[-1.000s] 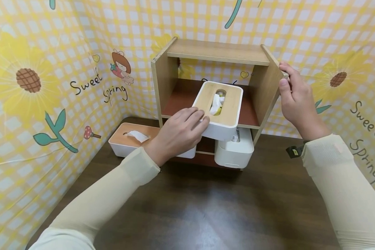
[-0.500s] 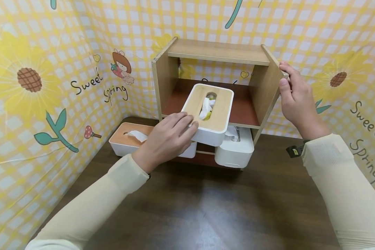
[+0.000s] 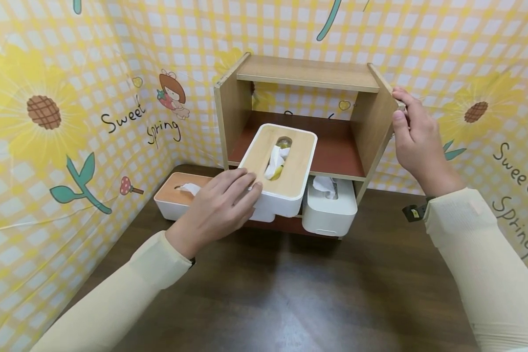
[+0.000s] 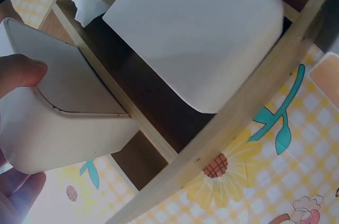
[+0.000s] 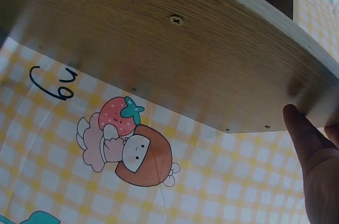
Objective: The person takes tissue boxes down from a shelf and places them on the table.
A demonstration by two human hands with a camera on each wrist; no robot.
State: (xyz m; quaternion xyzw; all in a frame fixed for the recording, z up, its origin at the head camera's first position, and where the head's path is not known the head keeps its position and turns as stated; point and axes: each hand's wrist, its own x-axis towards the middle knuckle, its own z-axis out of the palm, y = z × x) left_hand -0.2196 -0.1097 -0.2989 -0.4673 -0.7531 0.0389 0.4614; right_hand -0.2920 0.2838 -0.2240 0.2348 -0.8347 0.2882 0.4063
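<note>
My left hand (image 3: 217, 205) grips the near left corner of a white tissue box (image 3: 286, 195) with a pale wood lid. A tissue shows in the lid's slot. The box is held in front of the shelf unit's middle board. In the left wrist view the thumb and fingers (image 4: 24, 70) hold its white body (image 4: 69, 134) from opposite sides. My right hand (image 3: 415, 132) holds the top front corner of the shelf unit's right side panel (image 3: 376, 122). In the right wrist view a fingertip (image 5: 290, 112) touches the panel's outer face (image 5: 159, 49).
A white tissue box with an orange-brown lid (image 3: 178, 193) stands at the lower left, partly behind my left hand. An all-white tissue box (image 3: 330, 208) juts from the lower compartment at right. The shelf unit (image 3: 308, 73) stands on a dark wood surface (image 3: 268, 293) against a checked cloth.
My left hand has drawn the wood-lidded tissue box left and toward me, off the middle board, uncovering more of the all-white box. The right hand has stayed on the panel.
</note>
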